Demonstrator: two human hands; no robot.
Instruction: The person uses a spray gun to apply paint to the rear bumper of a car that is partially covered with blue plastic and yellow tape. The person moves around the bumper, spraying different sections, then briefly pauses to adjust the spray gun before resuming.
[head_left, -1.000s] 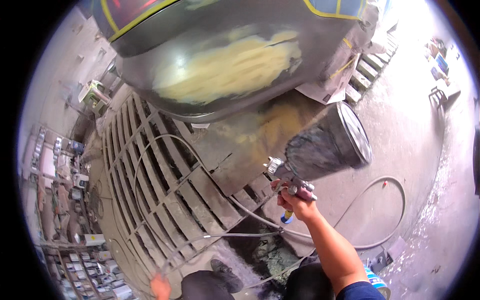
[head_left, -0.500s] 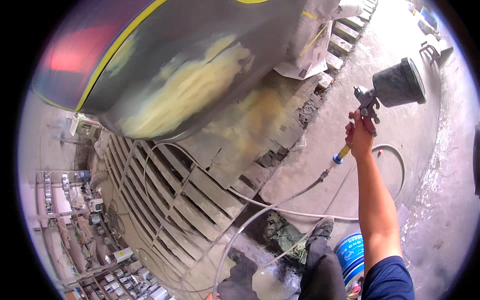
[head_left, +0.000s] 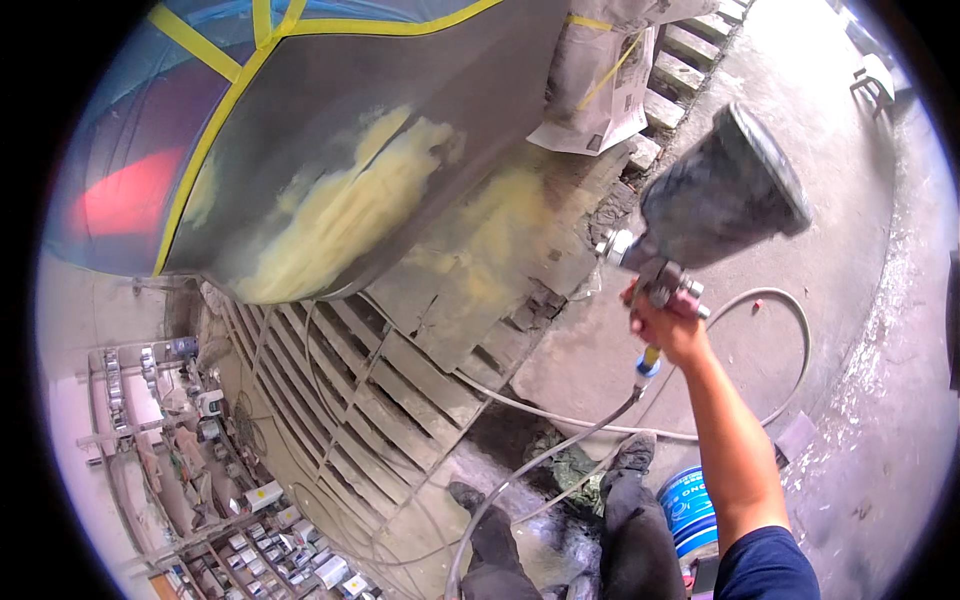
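Note:
My right hand (head_left: 665,330) grips a spray gun (head_left: 660,280) with a large dark cup (head_left: 722,190) tilted on top and a hose (head_left: 600,430) running from its handle down to the lower edge. The gun's nozzle points left, toward a dark grey vehicle body panel (head_left: 400,70) at the upper left but apart from it. The panel bears a pale yellow patch (head_left: 330,220) and is edged with yellow tape (head_left: 205,135) and clear masking film (head_left: 115,200). My left hand is not in view.
A slatted floor grate (head_left: 320,390) lies under the panel, with loops of hose (head_left: 800,340) on the concrete (head_left: 790,90). A blue bucket (head_left: 685,510) stands beside my legs, a white stool (head_left: 870,80) at upper right, cluttered shelving (head_left: 150,440) at left. Wrapped paper (head_left: 600,95) adjoins the panel.
The gun rose rightward, then came back left, nearer the panel. My view has shifted, showing more of the masked area. My left hand, at the lower edge earlier, has left the picture.

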